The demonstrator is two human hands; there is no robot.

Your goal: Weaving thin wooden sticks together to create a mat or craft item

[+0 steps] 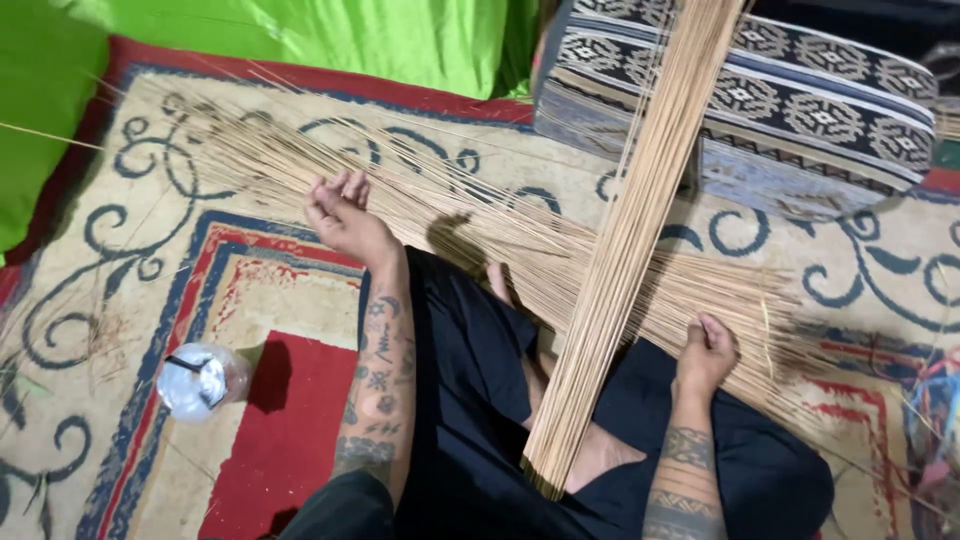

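On the patterned rug [120, 250], my left hand [342, 215] is lying released, palm up, fingers curling over a fan of thin pale sticks [300, 165], while my right hand [706, 350] is clenching the fan's other end. A tidy upright bundle [625, 250] is crossing my lap, its top cut off, hiding the spread's middle. Both forearms are reaching outward.

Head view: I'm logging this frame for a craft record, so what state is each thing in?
Left hand: open, fingers resting on the loose sticks.
Right hand: closed on the loose sticks.
Loose sticks: fanned flat across the rug.
Stick bundle: gathered, leaning upright from the lap.
Plastic cup: upright, lidded, on the rug.
Patterned cushion: lying at the rug's edge.
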